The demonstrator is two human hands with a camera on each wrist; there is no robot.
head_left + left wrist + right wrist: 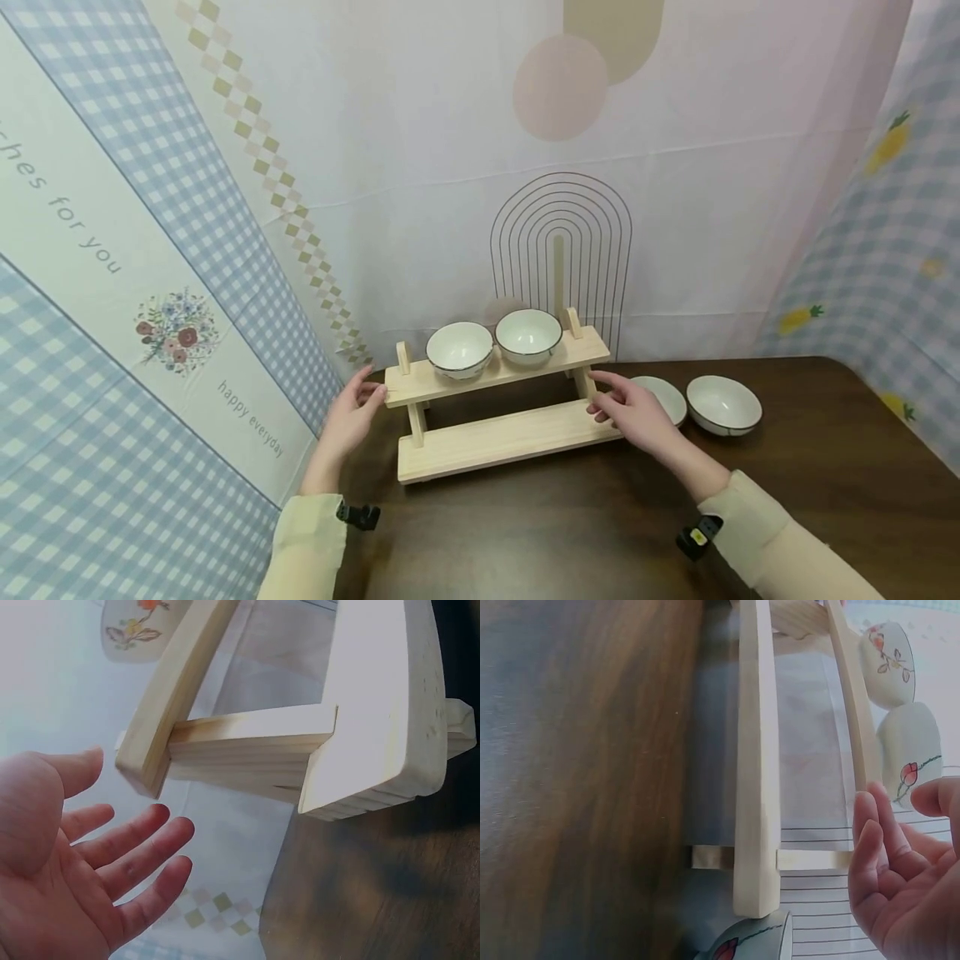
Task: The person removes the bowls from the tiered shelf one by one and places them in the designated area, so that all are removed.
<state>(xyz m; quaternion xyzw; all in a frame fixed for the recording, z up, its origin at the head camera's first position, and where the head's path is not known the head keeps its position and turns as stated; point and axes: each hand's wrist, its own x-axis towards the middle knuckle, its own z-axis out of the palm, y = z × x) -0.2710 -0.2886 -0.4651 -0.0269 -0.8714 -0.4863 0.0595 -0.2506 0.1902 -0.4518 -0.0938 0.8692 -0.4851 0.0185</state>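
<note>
A two-tier light wooden rack (pixel 510 437) stands on the brown table. Two white bowls with dark rims, the left one (pixel 460 348) and the right one (pixel 528 335), sit side by side on its upper shelf. My left hand (pixel 351 417) is at the shelf's left end; in the left wrist view that hand (pixel 97 862) has its fingers spread beside the rack (pixel 367 735), holding nothing. By the rack's right end is my right hand (pixel 633 412). Seen from the right wrist, this hand (pixel 907 885) has loosely bent fingers close to the upper shelf's end (pixel 859 727), not wrapped round it.
Two more white bowls stand on the table (pixel 525 533) to the right: one (pixel 723 404) in full view, the other (pixel 663 396) partly behind my right hand. A printed cloth (pixel 420 167) hangs behind the rack, and a checked cloth (pixel 225 275) runs along the left.
</note>
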